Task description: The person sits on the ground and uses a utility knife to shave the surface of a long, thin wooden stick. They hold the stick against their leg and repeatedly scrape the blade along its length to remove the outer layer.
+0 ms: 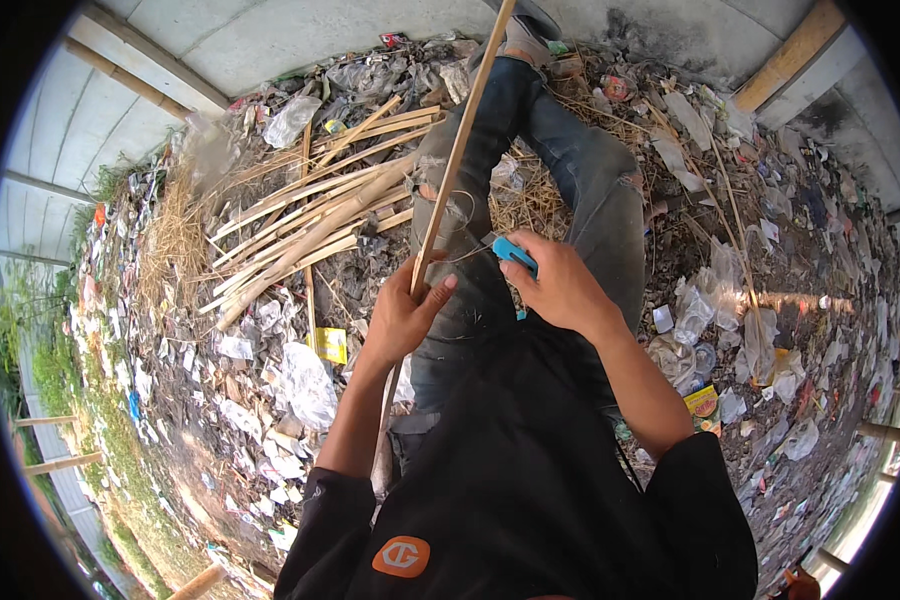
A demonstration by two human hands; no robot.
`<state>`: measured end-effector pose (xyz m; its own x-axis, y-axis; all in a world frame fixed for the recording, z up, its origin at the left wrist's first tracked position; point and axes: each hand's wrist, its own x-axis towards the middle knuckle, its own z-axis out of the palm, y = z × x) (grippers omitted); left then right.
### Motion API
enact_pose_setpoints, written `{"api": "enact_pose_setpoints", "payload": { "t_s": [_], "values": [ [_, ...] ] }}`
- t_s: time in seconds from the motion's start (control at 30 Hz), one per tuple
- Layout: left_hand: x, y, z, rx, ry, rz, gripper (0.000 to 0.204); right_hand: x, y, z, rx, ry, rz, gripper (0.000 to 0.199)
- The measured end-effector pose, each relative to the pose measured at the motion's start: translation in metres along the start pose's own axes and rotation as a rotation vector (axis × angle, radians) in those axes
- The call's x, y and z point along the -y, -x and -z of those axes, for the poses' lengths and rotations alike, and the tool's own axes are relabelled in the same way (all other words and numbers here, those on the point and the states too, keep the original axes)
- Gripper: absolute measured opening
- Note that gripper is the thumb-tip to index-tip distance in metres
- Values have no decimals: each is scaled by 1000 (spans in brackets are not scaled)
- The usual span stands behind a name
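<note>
My left hand [407, 310] grips a long pale bamboo stick [462, 140] that runs up and away over my jeans-clad legs [580, 170]. My right hand [558, 282] holds a knife with a blue handle [515, 254], its blade touching the stick just above my left hand. A thin curled shaving [457, 212] hangs off the stick near the blade. The stick's lower end is hidden behind my left arm and black top.
A pile of split bamboo strips [315, 215] lies to the left on littered ground. Plastic bags, wrappers and dry straw [175, 240] cover the soil all around. Concrete slabs [300, 35] and wooden beams [795, 45] border the far side.
</note>
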<state>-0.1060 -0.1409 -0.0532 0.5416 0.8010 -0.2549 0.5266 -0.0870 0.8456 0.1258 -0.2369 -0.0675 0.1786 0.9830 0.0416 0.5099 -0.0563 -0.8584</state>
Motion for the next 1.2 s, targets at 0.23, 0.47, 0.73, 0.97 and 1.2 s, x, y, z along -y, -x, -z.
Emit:
{"api": "enact_pose_setpoints", "payload": {
  "t_s": [0.23, 0.47, 0.73, 0.97, 1.2],
  "values": [
    [9, -36, -20, 44, -56, -80, 34, -4, 4, 5, 96, -2, 18, 23],
    [13, -52, -18, -17, -181, -98, 34, -40, 13, 72, 76, 156, -89, 25],
    [9, -63, -48, 102, -76, -178, 39, -51, -8, 49, -264, -213, -227, 37],
    [11, -33, -31, 234, -139, -113, 41, -43, -41, -2, -361, -410, -82, 42],
    [56, 18, 7, 67, -190, -123, 31, -40, -54, -17, -173, -490, -185, 38]
  ]
}}
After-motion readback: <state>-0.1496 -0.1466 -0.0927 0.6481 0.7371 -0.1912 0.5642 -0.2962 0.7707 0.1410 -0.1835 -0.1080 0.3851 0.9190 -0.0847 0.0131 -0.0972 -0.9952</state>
